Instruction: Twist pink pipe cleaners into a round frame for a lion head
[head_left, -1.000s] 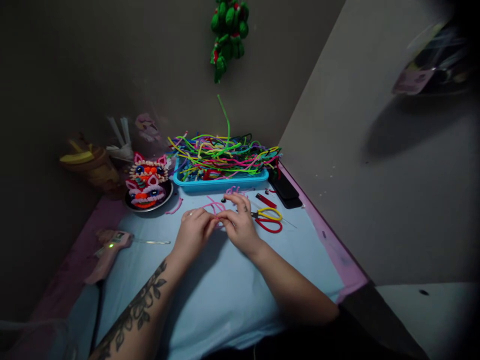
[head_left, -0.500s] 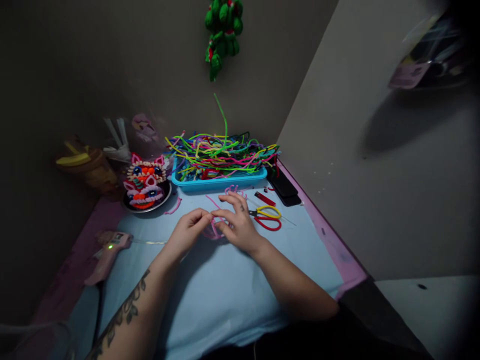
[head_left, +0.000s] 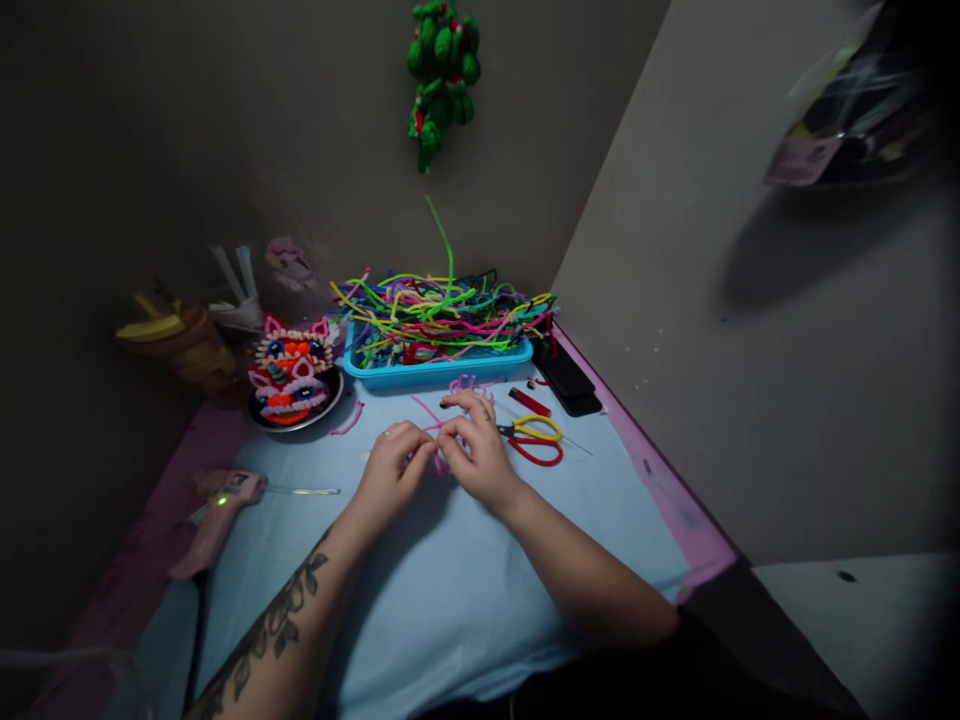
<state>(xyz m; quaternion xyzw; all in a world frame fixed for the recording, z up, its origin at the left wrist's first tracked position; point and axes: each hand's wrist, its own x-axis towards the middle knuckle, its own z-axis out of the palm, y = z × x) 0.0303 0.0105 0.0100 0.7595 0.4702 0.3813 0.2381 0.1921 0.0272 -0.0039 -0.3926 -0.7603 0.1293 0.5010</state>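
My left hand (head_left: 392, 468) and my right hand (head_left: 477, 450) meet over the light blue table cover (head_left: 450, 580), both pinching a thin pink pipe cleaner (head_left: 429, 412) between their fingertips. Part of the pink stem is bent and hidden between the fingers. Just right of my right hand lie scissors with a yellow and a red handle (head_left: 536, 440). Behind my hands a blue tray (head_left: 439, 368) holds a heap of many-coloured pipe cleaners (head_left: 442, 310).
A pipe-cleaner lion head (head_left: 292, 375) sits on a dark plate at left. A pink glue gun (head_left: 217, 505) with a green light lies near the left edge. A dark phone (head_left: 568, 385) and a red lighter (head_left: 530, 401) lie at right. A green ornament (head_left: 437, 70) hangs on the wall.
My left hand drew back to the left half a second ago, then came back in against my right hand; both pinch the pink stem closer together now.
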